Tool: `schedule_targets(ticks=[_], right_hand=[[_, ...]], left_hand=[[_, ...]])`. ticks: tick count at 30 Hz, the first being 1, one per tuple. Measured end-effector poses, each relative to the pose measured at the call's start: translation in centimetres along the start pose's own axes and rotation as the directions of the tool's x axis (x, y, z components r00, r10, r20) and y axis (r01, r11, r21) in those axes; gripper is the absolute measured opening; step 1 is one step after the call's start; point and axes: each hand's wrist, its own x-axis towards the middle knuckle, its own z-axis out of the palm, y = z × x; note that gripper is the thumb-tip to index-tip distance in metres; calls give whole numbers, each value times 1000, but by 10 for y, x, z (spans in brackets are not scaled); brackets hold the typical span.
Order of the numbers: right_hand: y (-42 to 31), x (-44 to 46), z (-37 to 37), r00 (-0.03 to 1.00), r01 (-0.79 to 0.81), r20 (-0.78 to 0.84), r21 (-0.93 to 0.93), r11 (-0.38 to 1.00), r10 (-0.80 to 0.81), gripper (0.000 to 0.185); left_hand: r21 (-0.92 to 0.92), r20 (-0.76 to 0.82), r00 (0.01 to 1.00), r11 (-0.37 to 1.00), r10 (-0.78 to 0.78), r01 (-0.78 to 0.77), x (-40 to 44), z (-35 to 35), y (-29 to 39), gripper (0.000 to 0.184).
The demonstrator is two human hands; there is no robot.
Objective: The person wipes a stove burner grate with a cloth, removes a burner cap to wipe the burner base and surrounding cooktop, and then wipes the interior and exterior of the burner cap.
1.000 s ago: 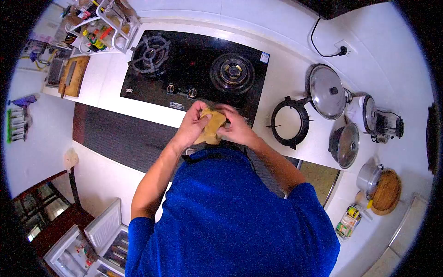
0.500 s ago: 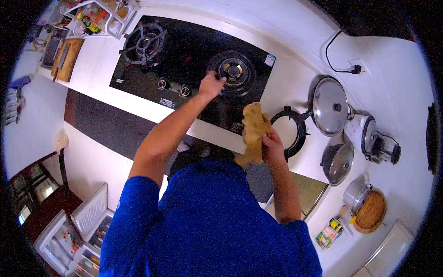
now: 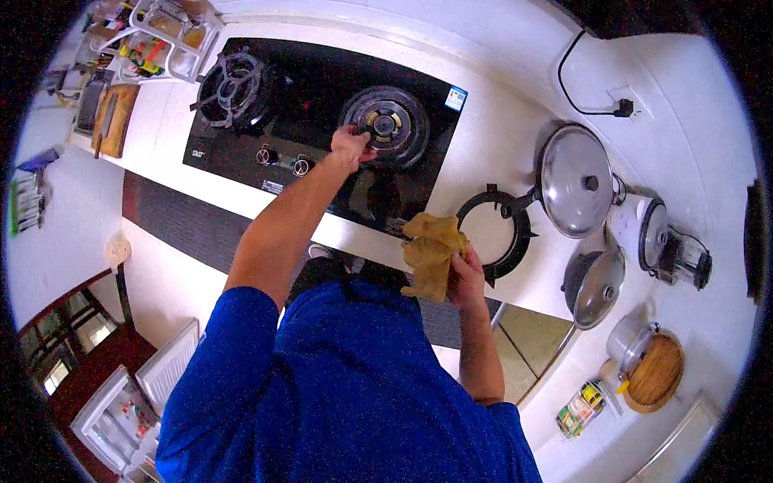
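Observation:
My left hand (image 3: pixel 352 148) is at the near left edge of the right burner, its fingers closed on the rim of the round black drip pan (image 3: pixel 411 149). The burner head (image 3: pixel 384 123) sits in the middle of that pan, with no grate over it. In my right hand (image 3: pixel 465 278) is a crumpled yellow-brown cloth (image 3: pixel 432 253), held over the counter's front edge. Just right of the cloth, a black ring-shaped pan support (image 3: pixel 515 259) lies on the white counter.
The black glass cooktop (image 3: pixel 322 97) has a left burner with its grate (image 3: pixel 236 87) on. Lidded pans (image 3: pixel 572 181) (image 3: pixel 600 290) and a rice cooker (image 3: pixel 651 229) stand to the right. A knife lies on a cutting board (image 3: pixel 121 117) at the far left.
The cloth in my right hand has come lower and spread wider, with its folds changed. My left hand stays at the same edge of the burner. The whole view has shifted slightly.

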Motion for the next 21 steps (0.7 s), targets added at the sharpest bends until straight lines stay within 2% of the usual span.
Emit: schedule_targets(ticks=[3, 5, 12, 14, 15, 16, 17, 18, 19, 20, 21], right_hand=[[1, 10, 0, 999, -18, 40, 32, 999, 17, 51], [1, 20, 0, 998, -2, 63, -5, 1000, 3, 49], [-10, 54, 7, 996, 8, 89, 11, 1000, -9, 50], [-10, 61, 5, 997, 25, 78, 3, 1000, -25, 49], [-12, 61, 9, 997, 18, 79, -1, 1000, -18, 49], [-16, 62, 13, 998, 2, 70, 6, 1000, -3, 49], [-19, 62, 17, 998, -10, 61, 14, 1000, 9, 48], [-21, 62, 19, 998, -9, 63, 13, 1000, 9, 48], [-21, 62, 22, 998, -20, 65, 14, 1000, 19, 49], [-21, 62, 24, 997, -30, 67, 15, 999, 29, 49], [-20, 63, 25, 998, -25, 66, 17, 1000, 23, 49]], left_hand=[[6, -59, 998, 1000, 30, -30, -12, 1, 1, 50], [-75, 4, 1000, 997, 31, -31, -11, -3, 1, 54], [-171, -39, 999, 985, 24, -31, -19, 0, 2, 42], [127, -18, 992, 985, 124, -121, -17, -2, 1, 48], [123, -23, 992, 986, 121, -117, -14, -4, 0, 48], [576, -56, 941, 781, 334, -243, -9, -5, 0, 57], [892, 21, 852, 375, 523, -252, -5, -4, 1, 66], [874, -79, 927, 472, 366, -112, -56, 14, 41, 98], [875, -77, 926, 471, 370, -115, -65, 19, 43, 98], [905, 127, 839, 284, 530, -316, -69, 22, 44, 108], [874, 338, 697, 63, 633, -481, -74, 27, 48, 118]])
